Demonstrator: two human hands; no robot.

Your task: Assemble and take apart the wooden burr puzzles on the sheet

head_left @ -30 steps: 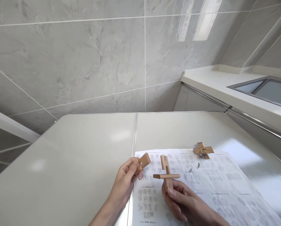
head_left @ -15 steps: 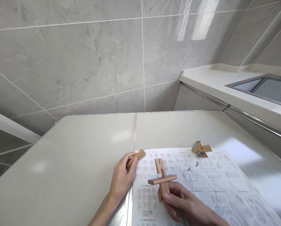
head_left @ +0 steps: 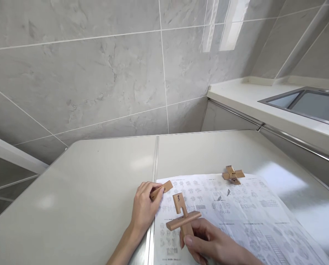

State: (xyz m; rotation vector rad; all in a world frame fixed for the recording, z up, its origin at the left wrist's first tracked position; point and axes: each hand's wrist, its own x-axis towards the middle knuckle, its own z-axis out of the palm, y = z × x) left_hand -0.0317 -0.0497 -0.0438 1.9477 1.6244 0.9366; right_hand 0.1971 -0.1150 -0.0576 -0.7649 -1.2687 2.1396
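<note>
My left hand (head_left: 145,206) is closed on a single notched wooden puzzle piece (head_left: 168,186), held over the left edge of the printed sheet (head_left: 208,206). In my right hand (head_left: 208,241) are two wooden puzzle pieces (head_left: 183,220) crossed together, gripped by the lower end of the upright one. That upright piece bears a handwritten 3 near its top and shows a notch. Farther back, at the sheet's top edge, lies another crossed set of wooden pieces (head_left: 233,175) with dark markings. The two hands are apart, and their pieces do not touch.
The sheet, printed with small diagrams, lies on a white folding table (head_left: 111,165) with a metal seam down its middle. A white counter with a sink (head_left: 313,105) stands at the right. Behind the table rises a grey tiled wall (head_left: 98,81).
My right hand has moved slightly left with the crossed pieces, which are tilted a little more. The piece in my left hand has turned flatter. The camera view has shifted slightly.
</note>
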